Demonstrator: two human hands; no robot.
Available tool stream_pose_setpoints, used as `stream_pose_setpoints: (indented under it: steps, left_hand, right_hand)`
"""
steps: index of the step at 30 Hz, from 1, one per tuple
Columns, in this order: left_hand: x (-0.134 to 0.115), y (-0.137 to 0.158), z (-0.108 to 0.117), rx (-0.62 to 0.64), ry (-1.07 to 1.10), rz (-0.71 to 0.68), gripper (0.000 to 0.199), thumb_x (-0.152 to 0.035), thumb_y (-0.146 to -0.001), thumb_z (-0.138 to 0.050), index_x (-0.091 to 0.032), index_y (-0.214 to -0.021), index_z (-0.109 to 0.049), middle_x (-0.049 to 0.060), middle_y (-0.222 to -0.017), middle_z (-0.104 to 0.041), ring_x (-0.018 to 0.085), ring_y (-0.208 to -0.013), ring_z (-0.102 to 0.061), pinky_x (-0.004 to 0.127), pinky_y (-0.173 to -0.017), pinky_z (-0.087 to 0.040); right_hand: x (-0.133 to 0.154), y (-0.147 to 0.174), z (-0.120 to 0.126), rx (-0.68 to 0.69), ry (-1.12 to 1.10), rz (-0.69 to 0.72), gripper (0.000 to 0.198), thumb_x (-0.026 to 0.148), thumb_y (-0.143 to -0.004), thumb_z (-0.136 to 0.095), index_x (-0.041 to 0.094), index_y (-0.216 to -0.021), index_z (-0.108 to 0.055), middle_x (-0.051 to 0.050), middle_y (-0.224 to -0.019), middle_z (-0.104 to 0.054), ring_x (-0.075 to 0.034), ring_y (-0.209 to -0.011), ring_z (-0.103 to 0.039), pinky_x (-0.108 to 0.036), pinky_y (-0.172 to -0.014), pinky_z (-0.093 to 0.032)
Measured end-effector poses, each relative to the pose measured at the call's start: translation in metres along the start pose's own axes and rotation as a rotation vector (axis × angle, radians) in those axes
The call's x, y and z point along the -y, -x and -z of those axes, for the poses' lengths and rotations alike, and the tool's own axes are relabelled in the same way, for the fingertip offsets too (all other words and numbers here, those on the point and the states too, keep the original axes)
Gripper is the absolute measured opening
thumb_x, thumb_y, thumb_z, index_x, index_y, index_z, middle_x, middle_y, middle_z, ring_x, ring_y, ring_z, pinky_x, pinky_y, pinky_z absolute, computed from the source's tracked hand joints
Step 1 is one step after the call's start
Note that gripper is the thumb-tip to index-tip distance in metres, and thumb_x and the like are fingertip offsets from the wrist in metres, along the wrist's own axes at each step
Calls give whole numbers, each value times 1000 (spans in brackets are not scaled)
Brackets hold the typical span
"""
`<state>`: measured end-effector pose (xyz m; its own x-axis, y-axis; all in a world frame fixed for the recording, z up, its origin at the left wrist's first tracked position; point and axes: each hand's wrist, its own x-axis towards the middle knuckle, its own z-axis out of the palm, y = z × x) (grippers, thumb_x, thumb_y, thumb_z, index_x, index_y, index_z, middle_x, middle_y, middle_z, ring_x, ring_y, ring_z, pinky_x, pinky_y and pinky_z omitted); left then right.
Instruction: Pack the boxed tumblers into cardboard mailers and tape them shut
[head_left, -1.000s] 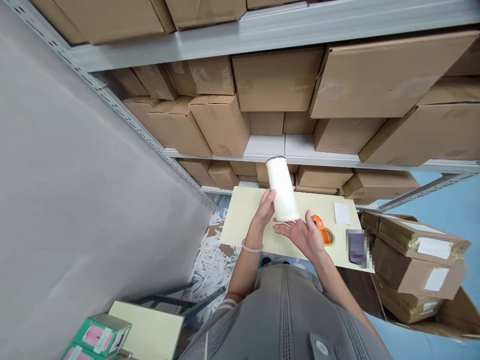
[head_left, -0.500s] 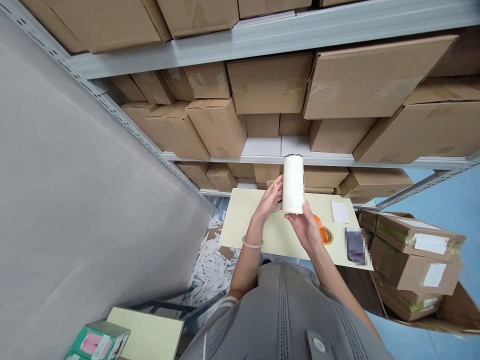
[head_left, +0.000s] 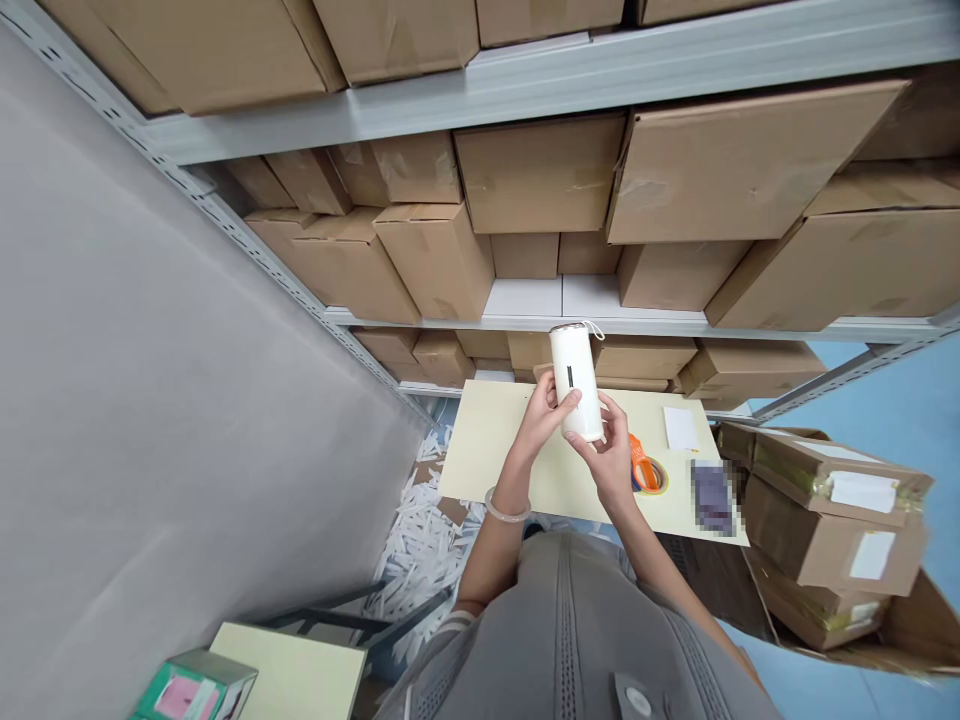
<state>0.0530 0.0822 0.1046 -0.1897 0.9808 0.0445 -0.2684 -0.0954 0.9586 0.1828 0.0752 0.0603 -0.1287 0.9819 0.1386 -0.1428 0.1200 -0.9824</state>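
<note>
A white cylindrical bottle (head_left: 576,370) with a metal-coloured rim, a thin white cord loop at its top and a dark vertical mark on its side is held above the pale table (head_left: 487,440). My left hand (head_left: 546,415) grips its left side, thumb lying across the front. Around the lower right side and base, my right hand (head_left: 609,455) has its fingers closed on the same bottle. The bottle leans slightly, its top toward the left. Right of my right hand, an orange tape dispenser (head_left: 643,465) with a yellow tape roll lies on the table.
Shelves with a grey metal beam (head_left: 525,85) and many cardboard boxes (head_left: 540,175) rise ahead. A white card (head_left: 680,428) lies on the table near a blurred dark item (head_left: 712,497). Stacked cartons (head_left: 832,525) stand right; paper strips (head_left: 424,530) cover the floor left.
The bottle has turned so its dark mark and cord loop show, and it has tilted and lowered slightly. My left thumb has come across its front; my right hand has shifted up its side.
</note>
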Motion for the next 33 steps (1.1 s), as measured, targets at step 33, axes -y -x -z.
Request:
stream_pose_setpoints:
  steps: [33]
  left_hand:
    - [1, 4, 2, 68, 156, 83, 65, -73, -88, -48, -20, -125, -59, 10, -119, -67, 21, -93, -66, 26, -63, -50]
  right_hand:
    - [16, 15, -6, 220, -490, -255, 53, 53, -84, -67, 34, -130, -49, -6, -122, -65, -25, -95, -70, -43, -82, -56]
